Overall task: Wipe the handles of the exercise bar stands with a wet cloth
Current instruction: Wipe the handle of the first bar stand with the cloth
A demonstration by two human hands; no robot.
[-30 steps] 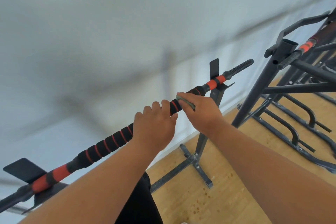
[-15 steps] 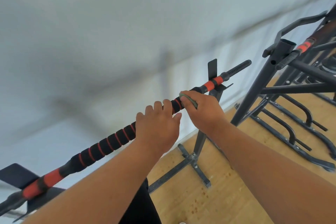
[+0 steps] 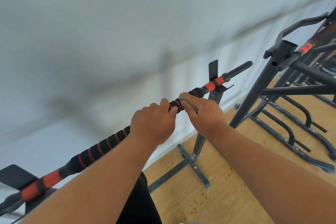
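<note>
Black foam bar point(image 3: 101, 148) w/ red rings is lying across 2 stands. L hand point(image 3: 152, 125) is gripping it mid-bar; R hand point(image 3: 203, 112) is pinching a green cloth point(image 3: 189, 103) against it, near the right stand point(image 3: 201, 132).

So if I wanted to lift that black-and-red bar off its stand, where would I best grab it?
Probably the black foam handle in the middle, from above with fingers curled over, as the left hand does now. The bar lies across open cradles, so its top is free; the foam is thick and ribbed.
</note>
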